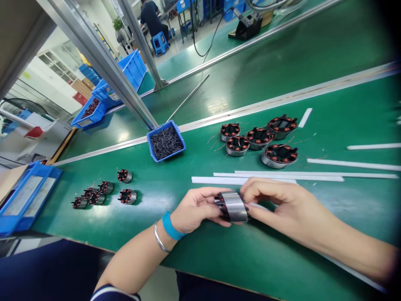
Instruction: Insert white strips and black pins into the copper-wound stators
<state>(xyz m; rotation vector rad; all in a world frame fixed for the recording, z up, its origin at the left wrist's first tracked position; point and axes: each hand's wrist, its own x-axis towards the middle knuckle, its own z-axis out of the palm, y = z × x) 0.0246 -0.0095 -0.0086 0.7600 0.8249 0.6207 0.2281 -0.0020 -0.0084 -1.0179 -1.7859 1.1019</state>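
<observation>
Steady the stator (235,207) your left hand (194,211) grips by the worktop's near edge (206,267), gently aligning the white strip (259,205) your right hand (290,209) pinches.

No lettering, number, brand or sign can be read. Toward ten o'clock, a blue bin (102,93) carries a small whitish patch (114,96), perhaps a label, though too blurred to make out. Between eight and nine o'clock, the blue tray (20,195) shows no legible print; nor does the silvery core (234,207) toward five o'clock.
</observation>
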